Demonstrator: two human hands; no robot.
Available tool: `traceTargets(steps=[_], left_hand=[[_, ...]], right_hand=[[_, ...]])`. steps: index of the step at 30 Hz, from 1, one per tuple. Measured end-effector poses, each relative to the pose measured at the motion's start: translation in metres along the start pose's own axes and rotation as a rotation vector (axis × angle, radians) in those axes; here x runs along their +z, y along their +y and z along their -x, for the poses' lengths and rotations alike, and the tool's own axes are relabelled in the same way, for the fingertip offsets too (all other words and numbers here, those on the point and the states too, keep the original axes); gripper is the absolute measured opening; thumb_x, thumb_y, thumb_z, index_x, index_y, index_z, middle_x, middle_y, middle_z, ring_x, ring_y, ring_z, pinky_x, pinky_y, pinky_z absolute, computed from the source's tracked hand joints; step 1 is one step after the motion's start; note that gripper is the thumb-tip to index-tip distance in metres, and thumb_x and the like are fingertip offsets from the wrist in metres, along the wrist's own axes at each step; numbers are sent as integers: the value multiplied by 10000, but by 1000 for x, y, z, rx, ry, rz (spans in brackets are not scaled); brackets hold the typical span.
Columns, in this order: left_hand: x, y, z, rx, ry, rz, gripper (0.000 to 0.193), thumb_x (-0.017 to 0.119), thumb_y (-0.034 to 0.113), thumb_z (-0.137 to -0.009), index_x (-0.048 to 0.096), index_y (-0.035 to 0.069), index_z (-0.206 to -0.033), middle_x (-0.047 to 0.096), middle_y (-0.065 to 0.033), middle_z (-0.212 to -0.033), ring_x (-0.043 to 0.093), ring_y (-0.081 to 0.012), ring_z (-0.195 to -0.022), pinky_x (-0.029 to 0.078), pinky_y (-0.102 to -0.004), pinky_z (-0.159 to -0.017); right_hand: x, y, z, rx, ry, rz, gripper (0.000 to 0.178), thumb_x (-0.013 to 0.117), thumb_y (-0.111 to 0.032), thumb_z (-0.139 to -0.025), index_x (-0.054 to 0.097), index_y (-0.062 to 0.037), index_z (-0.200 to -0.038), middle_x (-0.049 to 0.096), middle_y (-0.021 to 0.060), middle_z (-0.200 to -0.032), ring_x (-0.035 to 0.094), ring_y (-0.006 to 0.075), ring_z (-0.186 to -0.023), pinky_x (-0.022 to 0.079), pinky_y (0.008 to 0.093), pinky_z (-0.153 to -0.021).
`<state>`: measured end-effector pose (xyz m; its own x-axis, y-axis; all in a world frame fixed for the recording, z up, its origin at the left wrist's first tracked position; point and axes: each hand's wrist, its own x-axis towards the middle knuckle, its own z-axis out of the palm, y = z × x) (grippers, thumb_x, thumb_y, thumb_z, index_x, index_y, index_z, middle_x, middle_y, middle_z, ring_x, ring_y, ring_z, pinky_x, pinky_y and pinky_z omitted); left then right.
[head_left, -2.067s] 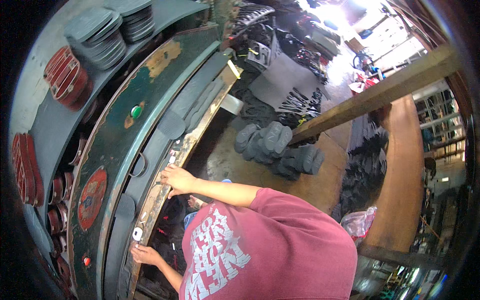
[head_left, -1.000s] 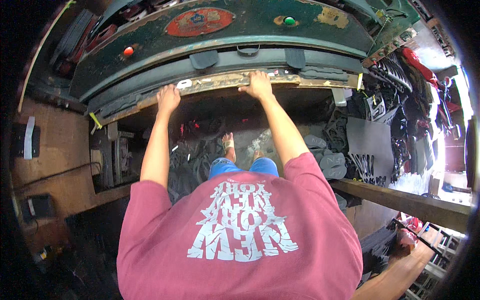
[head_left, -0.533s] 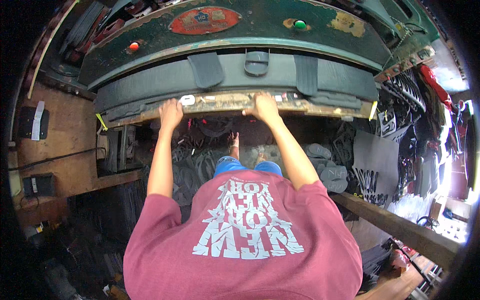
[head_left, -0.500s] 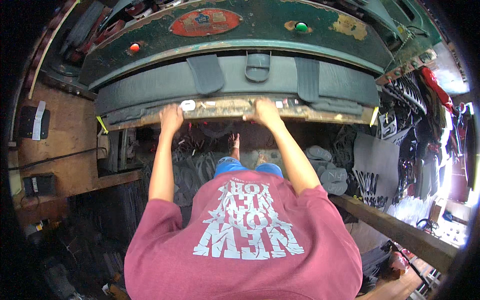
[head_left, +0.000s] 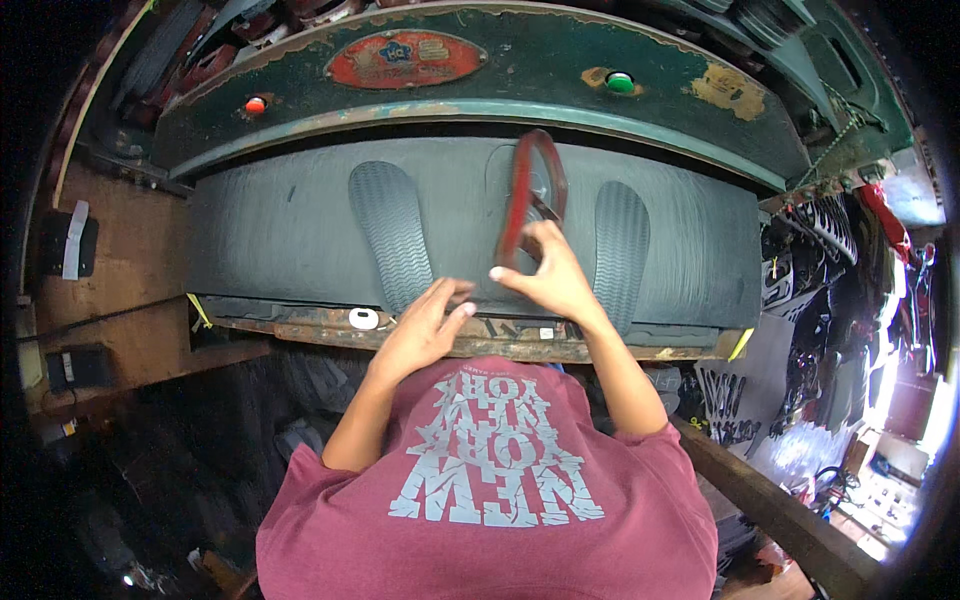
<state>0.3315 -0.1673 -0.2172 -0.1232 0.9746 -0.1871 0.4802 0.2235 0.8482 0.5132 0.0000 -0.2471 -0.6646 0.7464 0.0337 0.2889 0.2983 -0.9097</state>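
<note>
A red-rimmed, sole-shaped cutting die (head_left: 519,200) stands tilted on edge over the dark grey rubber sheet (head_left: 270,230), with my right hand (head_left: 560,285) closed on its near part. Just left of it, my left hand (head_left: 420,325) is over the sheet's front edge, fingers apart and slightly blurred, with nothing visible in them. Two textured sole-shaped pieces lie on the sheet: one left sole (head_left: 388,230) beyond my left hand, one right sole (head_left: 621,240) beside my right wrist. Behind the die, a faint sole outline shows in the sheet.
Across the back runs a green machine beam (head_left: 540,75) with a red button (head_left: 256,105) and a green button (head_left: 620,83). The worn wooden board edge (head_left: 300,328) carries a small white case (head_left: 364,318). Dark cut-outs hang at the right beside a wooden rail (head_left: 770,500).
The board and sheet have slid out toward me from beneath the beam. Both hands have left the board's front edge, and my right hand has tilted up the die.
</note>
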Motion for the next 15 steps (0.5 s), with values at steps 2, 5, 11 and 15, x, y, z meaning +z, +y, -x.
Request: traceTargets(steps=[2,5,11,15], left_hand=[[13,20,-17,146,78,94,454,650,190,-985,521,-24,-1364,592,-223,-1277,623,-371,-1194,490,-445,-1028],[29,43,-42,343,142,87,596,724,226,-933,476,-18,-1417,566,-211,-1331,607,-346,-1210,483,-427,-1057],[44,61,-54,194,-64,71,739,832,217,-835,466,5,-1440,576,-192,-1316,637,-327,-1169,528,-427,-1004],[48,62,-50,137,-94,49,723,843,212,-826,487,4,-1419,595,-186,-1299,647,-280,-1138,538,-386,-942]], right_hand=[[-15,-6,10,71,23,-484,547,864,-289,-806,581,-20,-1189,632,70,-1024,624,160,-934,533,336,-837],[-28,-5,26,199,17,-791,551,823,-264,-865,525,-21,-1260,627,26,-1008,611,96,-867,532,271,-744],[-30,21,55,140,-38,-733,757,819,-279,-826,463,17,-1425,592,60,-1187,564,148,-1093,474,320,-968],[-35,26,67,144,-91,-647,782,802,-282,-817,454,23,-1447,585,102,-1264,564,180,-1156,455,358,-1026]])
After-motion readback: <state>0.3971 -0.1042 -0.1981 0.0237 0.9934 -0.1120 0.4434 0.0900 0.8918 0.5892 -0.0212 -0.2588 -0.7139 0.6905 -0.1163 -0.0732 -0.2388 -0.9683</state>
